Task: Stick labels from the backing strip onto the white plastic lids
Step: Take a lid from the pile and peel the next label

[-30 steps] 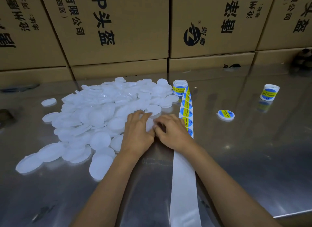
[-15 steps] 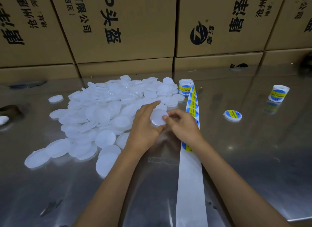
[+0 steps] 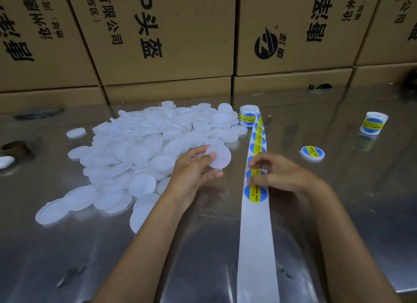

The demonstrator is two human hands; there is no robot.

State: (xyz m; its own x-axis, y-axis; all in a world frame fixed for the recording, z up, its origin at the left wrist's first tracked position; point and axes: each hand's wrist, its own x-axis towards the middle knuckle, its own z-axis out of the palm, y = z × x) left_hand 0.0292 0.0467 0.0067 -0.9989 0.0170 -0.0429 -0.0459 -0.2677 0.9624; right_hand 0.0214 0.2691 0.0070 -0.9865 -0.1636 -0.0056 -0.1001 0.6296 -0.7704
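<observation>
My left hand [image 3: 194, 174] holds one white plastic lid [image 3: 220, 157] upright, thumb on its face, just right of a large pile of white lids [image 3: 140, 149]. The white backing strip [image 3: 256, 235] runs from the near edge up to a label roll [image 3: 248, 115], carrying round blue-and-yellow labels [image 3: 256, 193]. My right hand [image 3: 277, 172] lies across the strip with its fingertips curled over a label; whether the label is lifted I cannot tell. One labelled lid [image 3: 312, 152] lies flat to the right.
The work surface is a shiny steel table [image 3: 361, 201]. Stacked cardboard boxes [image 3: 167, 32] form a wall along its far edge. A second label roll [image 3: 373, 123] stands at the far right. A dark object [image 3: 15, 147] sits at the left edge.
My left hand has lifted a lid off the table and turned it upright. My right hand has left the lid and moved right onto the label strip.
</observation>
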